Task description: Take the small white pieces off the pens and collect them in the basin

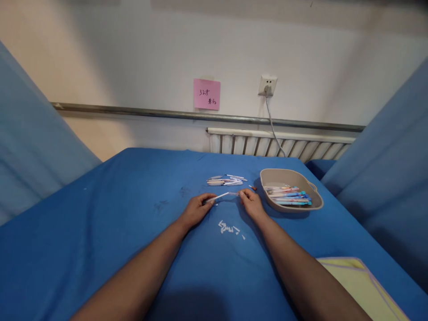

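Note:
My left hand (199, 208) is closed round the near end of a slim white pen (220, 195), which points up and to the right. My right hand (250, 203) pinches a thin clear piece (233, 193) at the pen's far tip. Whether the two parts join or only meet there, I cannot tell. Just beyond both hands lies a loose pile of pens (225, 180). A small orange-brown piece (253, 187) rests beside my right fingers. Closer to me, several small white scraps (227, 228) are scattered on the blue cloth.
A beige basket (289, 208) with several colourful pens (289, 196) stands right of my right hand. A yellow sheet (354, 285) lies at the lower right. The blue-covered table (117, 214) meets a wall with a radiator (254, 141), and blue curtains (33, 133) hang on both sides.

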{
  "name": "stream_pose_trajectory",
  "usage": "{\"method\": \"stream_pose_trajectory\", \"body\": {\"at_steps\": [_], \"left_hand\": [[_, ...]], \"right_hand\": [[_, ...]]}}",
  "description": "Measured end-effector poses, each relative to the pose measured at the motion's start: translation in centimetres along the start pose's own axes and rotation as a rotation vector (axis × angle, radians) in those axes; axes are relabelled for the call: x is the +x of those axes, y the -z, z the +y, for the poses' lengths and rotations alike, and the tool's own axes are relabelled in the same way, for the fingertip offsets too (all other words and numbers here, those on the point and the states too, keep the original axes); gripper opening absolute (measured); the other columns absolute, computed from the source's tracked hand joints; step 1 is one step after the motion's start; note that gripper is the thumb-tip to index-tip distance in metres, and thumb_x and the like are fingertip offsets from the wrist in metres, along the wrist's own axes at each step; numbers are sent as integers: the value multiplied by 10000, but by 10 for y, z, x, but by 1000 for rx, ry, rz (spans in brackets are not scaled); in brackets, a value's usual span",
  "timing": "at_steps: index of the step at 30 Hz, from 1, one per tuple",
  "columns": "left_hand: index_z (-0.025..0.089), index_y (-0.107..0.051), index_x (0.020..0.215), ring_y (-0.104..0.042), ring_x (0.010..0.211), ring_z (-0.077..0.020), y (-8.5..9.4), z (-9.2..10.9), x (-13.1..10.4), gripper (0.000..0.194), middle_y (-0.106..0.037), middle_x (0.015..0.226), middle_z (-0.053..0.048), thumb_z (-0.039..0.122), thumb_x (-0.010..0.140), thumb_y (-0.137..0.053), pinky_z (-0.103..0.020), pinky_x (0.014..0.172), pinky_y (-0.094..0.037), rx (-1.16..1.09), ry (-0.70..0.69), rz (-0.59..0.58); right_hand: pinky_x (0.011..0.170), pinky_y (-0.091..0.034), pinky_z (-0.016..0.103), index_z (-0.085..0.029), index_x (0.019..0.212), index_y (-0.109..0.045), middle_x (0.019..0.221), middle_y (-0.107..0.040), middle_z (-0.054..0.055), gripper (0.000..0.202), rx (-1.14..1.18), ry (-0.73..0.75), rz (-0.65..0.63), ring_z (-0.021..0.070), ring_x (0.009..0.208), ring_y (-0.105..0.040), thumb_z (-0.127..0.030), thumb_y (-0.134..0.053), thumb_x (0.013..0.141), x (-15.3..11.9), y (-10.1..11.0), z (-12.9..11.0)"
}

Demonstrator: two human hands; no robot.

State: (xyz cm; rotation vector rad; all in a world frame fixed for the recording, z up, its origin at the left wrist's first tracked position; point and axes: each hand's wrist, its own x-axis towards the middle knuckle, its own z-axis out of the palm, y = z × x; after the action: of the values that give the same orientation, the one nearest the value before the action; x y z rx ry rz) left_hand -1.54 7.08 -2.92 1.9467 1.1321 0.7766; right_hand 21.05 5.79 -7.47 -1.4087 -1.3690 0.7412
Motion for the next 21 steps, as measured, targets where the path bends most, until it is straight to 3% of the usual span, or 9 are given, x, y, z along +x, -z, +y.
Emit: {"method": "stream_pose_trajectory", "body": {"at_steps": [7, 16, 21], "left_hand": [[191, -663, 1015, -609, 903, -219, 0, 4, -2, 331, -692, 970, -38, 383, 799, -502, -320, 836, -450, 37, -20, -37], [199, -668, 1012, -601, 955, -209, -1, 5, -6, 290, -681, 1024, -47, 339, 811, -512, -301, 872, -434, 38, -113, -96], [187, -657, 1015, -601, 949, -204, -2, 6, -7, 293, -679, 1012, -51, 335, 822, -494, -307, 863, -444, -9, -91, -115]], "right_hand": [[542, -379, 246, -194, 756, -609, 603, -544, -8, 283, -63, 94, -24, 158, 609, -507, -416, -444, 816, -5, 0, -9], [731, -427, 283, -218, 844, -618, 838, -624, 27, 166, -157, 265, -192, 172, 793, -563, -289, -468, 833, -20, -5, -30], [673, -427, 273, -223, 916, -571, 824, -622, 4, 145, -177, 234, -198, 162, 731, -556, -274, -529, 788, -26, -7, -36]]}}
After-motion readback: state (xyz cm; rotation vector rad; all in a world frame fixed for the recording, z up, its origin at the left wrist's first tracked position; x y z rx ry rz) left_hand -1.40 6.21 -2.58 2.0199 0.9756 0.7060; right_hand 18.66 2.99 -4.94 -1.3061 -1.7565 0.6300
